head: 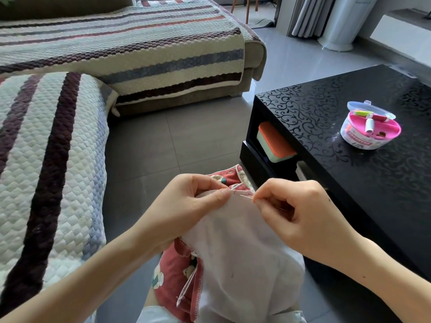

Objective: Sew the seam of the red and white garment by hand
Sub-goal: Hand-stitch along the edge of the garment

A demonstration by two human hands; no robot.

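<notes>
1. The left hand [186,203] has its thumb and fingers curled, pinching the top edge of the garment [235,252].
2. The right hand [303,213] has its fingers bent and pinches a thin needle [245,196], whose point lies in the seam just beside the left thumb.
3. The garment hangs between both hands over the person's lap, white side up, with the red flowered side showing below and behind.
4. A round tub [359,139] stands on the black bench [349,183], well apart from the hands.
5. Its clear lid [359,107] is tilted open at the back.
6. In the tub's pink tray lie a white spool [369,125] and a red spool [380,117], with other small coloured spools under the lid.
7. A pale green box with an orange lid [275,141] sits on the shelf under the bench.
</notes>
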